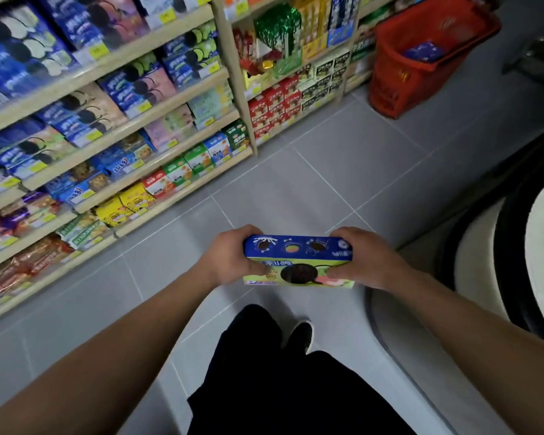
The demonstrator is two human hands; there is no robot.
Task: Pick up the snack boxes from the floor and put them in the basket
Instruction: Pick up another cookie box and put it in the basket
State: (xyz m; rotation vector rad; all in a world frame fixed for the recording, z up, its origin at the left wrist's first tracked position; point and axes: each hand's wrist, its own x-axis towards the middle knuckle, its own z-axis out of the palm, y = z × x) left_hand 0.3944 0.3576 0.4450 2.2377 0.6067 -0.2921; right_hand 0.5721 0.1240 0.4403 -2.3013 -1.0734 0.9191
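Held before us, above the grey floor, one snack box runs crosswise, long axis from left hand to right hand, each gripping one end. We judge the red basket lies well ahead and rightward, nearer the right hand, beside the shelves.
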